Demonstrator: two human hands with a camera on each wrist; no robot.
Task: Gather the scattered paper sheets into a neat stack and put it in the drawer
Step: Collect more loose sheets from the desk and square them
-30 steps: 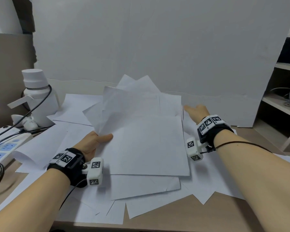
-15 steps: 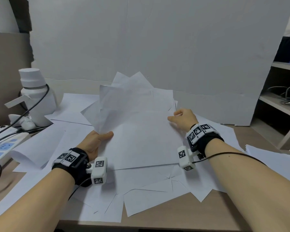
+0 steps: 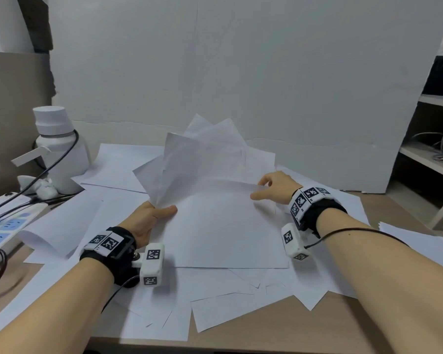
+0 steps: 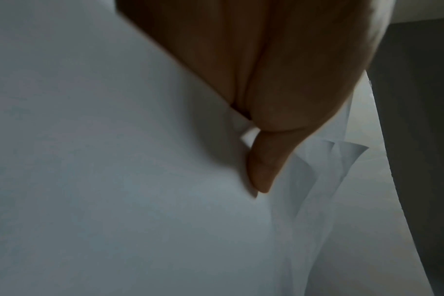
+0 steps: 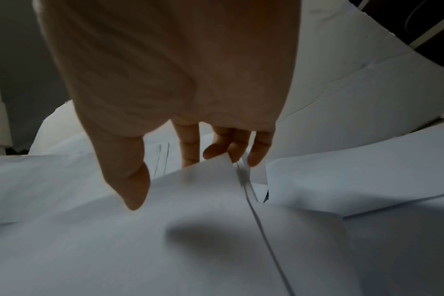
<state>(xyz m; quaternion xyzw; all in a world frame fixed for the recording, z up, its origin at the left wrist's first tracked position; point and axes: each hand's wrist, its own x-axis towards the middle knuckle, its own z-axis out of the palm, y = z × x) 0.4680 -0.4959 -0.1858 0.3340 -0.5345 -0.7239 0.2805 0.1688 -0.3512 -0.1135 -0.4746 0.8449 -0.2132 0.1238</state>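
Observation:
A fanned bundle of white paper sheets (image 3: 215, 226) lies tilted up in the middle of the table. My left hand (image 3: 164, 209) grips its left edge, thumb on top, and in the left wrist view the thumb (image 4: 261, 170) presses on the paper. My right hand (image 3: 260, 190) holds the far right corner of the top sheet. In the right wrist view the thumb (image 5: 132, 190) lies on top and the fingers (image 5: 190, 148) curl behind the raised corner. More loose sheets (image 3: 228, 310) lie spread underneath. No drawer is in view.
A white bottle (image 3: 59, 149) and a power strip (image 3: 5, 226) with cables stand at the left. A white board (image 3: 241, 72) closes the back. An open shelf (image 3: 432, 162) with cables is at the right. Another sheet (image 3: 420, 249) lies at the table's right edge (image 3: 343, 328).
My right hand came in from the far right and now has the top sheet's right corner, which has lifted a little. My left hand has kept its grip.

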